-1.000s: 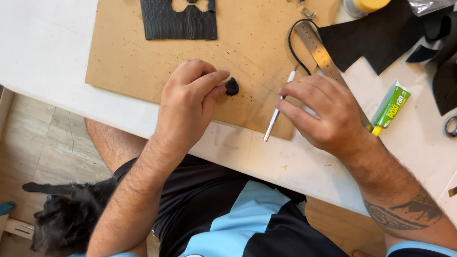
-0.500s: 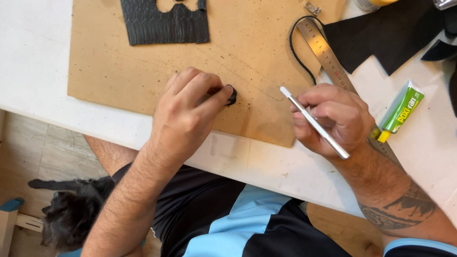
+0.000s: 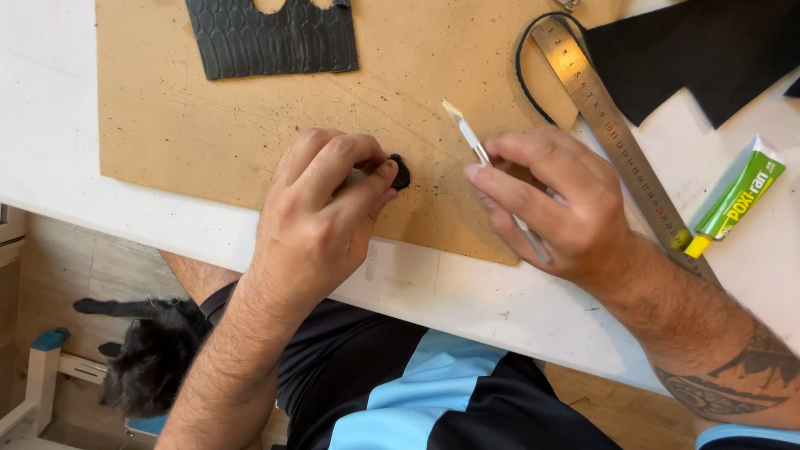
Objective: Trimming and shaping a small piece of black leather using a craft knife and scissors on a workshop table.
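**Small black piece pinned on the board, blade held ready beside it**

Left hand (image 3: 321, 221) curled over a small round black piece (image 3: 400, 172), fingertips closed on it and pressing it flat against the brown fibreboard cutting mat (image 3: 208, 125), near that mat's front edge and close to the front edge of the white counter (image 3: 467, 292). Pinned that way, apparently, to stop it sliding. Right hand (image 3: 554, 204) closed around a slim white-handled craft knife (image 3: 471, 142), tip angled up and away from the piece, clear of the other fingers. Long steel ruler (image 3: 608, 133) laid diagonally just behind the right hand, within easy reach. Green-and-white glue tube (image 3: 737, 193) parked toward the right edge. Textured black leather cut-out (image 3: 271, 37) lying at the mat's far edge.
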